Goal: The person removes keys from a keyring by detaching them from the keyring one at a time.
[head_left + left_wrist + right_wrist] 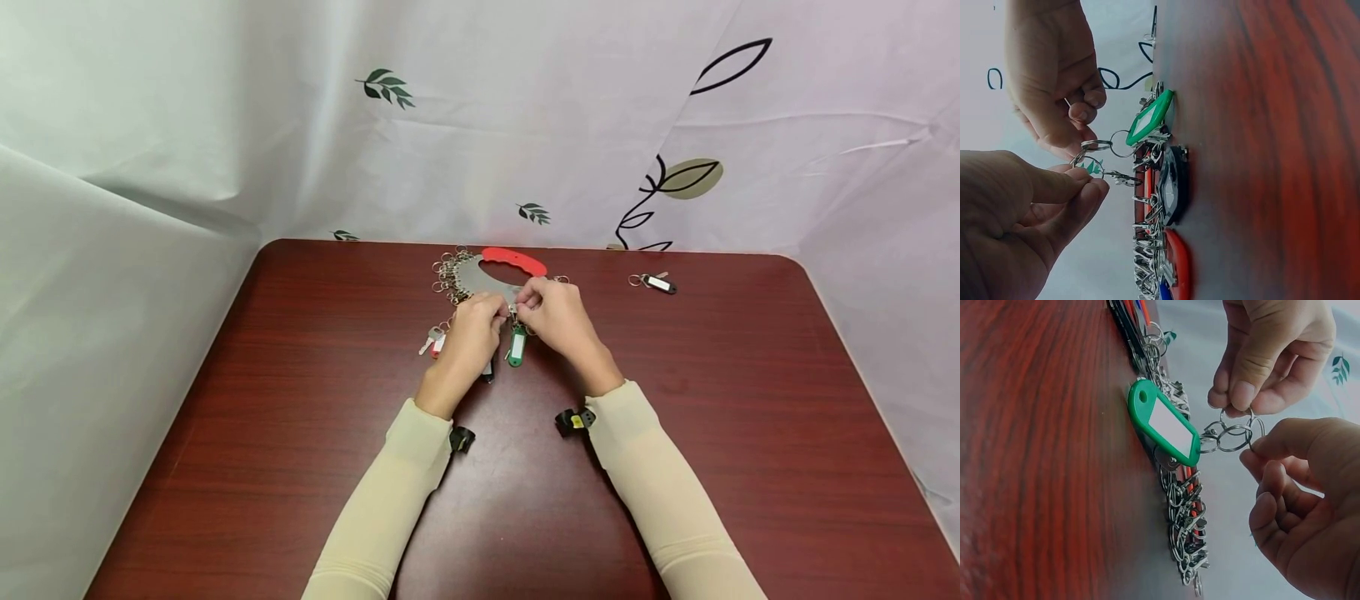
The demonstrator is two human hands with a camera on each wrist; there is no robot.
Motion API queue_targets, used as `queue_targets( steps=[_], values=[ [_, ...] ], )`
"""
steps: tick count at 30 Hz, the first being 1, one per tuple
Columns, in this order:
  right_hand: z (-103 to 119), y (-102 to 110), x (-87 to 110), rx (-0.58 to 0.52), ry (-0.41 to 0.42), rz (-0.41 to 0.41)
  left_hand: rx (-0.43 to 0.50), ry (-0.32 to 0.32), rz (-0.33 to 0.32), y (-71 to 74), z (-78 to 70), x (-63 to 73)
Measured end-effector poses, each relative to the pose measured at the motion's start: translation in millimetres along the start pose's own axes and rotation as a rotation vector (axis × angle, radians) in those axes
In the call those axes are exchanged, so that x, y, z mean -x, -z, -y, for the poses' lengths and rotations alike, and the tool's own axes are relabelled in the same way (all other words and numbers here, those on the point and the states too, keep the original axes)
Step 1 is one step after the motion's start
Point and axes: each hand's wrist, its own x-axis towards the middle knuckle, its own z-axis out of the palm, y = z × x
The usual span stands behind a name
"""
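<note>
My left hand (474, 327) and right hand (557, 312) meet at the front edge of a grey crescent-shaped key holder (476, 278) with a red handle (513, 259). Thumb and forefinger of each hand pinch linked metal split rings (1235, 450), seen close up in both wrist views. From these rings hangs a green key tag (1172, 428) with a white label, a key partly behind it. A black key tag (1174, 185) lies beside it, partly hidden by my left forearm in the head view. A red key tag (438, 345) with a silver key (430, 340) lies left of my left hand.
Many small clips and rings (448, 273) line the holder's left edge. A black key tag (660, 284) with a key and ring lies apart at the back right of the reddish-brown table (750, 433). White patterned cloth (465, 150) hangs behind and at both sides.
</note>
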Motion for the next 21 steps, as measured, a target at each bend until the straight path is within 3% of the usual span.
queue_targets(
  steps=[15, 21],
  values=[
    [0.1, -3.0, -0.4, -0.077, -0.115, -0.010, 0.000, 0.018, 0.006, 1.0, -2.4, 0.6],
    [1.3, -2.6, -0.7, -0.023, -0.088, 0.038, 0.002, 0.000, -0.008, -0.3, -0.5, 0.3]
  ],
)
